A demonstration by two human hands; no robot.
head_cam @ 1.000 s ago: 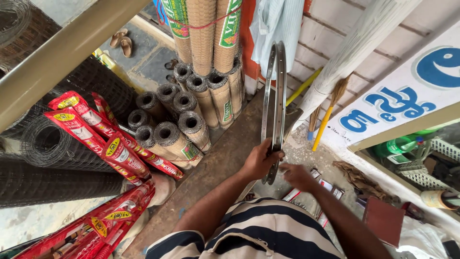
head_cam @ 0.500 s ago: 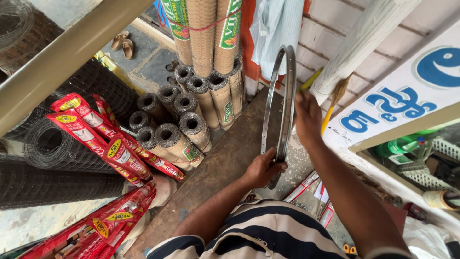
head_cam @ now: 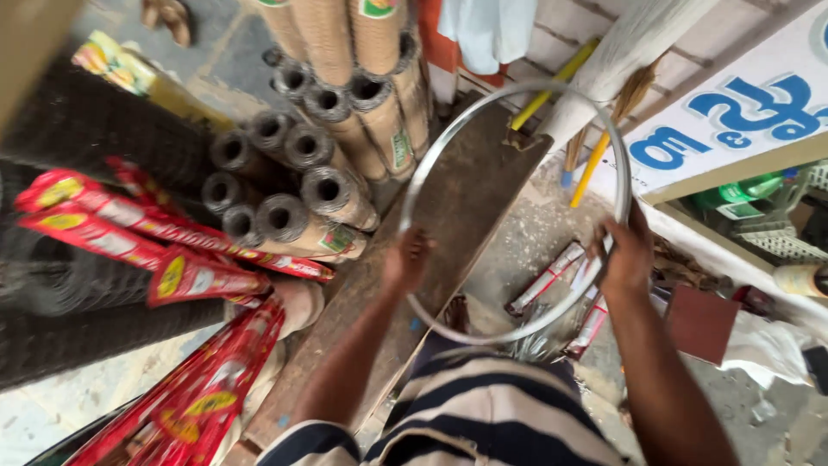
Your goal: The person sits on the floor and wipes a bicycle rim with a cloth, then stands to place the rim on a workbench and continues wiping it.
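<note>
Currently both arms reach forward and down from the striped shirt (head_cam: pixel 483 414), elbows bent, one hand on each side of a metal ring (head_cam: pixel 448 147).

Left hand (head_cam: pixel 405 259): fingers curled shut around the ring's left lower arc, knuckles up. Forearm runs diagonally from lower left.

Right hand (head_cam: pixel 625 255): fingers wrapped closed on the ring's right edge, wrist bent slightly, forearm coming up from the lower right corner.

Ring: thin silver hoop, looks like a bare wheel rim, face turned roughly toward the camera so it reads as a near-full oval. Long axis of that oval runs from lower left to upper right. Top arc sits up by the broom handles (head_cam: pixel 595 164); bottom arc hangs just above the shirt. Held in the air between the hands, over a brown plank (head_cam: pixel 466 190) and the concrete floor (head_cam: pixel 535 233).

Surroundings: rolls of wire mesh (head_cam: pixel 328 190) stacked left of the plank, open ends facing the camera. Red packaged rolls (head_cam: pixel 172 233) further left. Blue-lettered white signboard (head_cam: pixel 733 129) at upper right. Red-and-white flat packs (head_cam: pixel 548 280) lie on the floor, seen through the ring.
</note>
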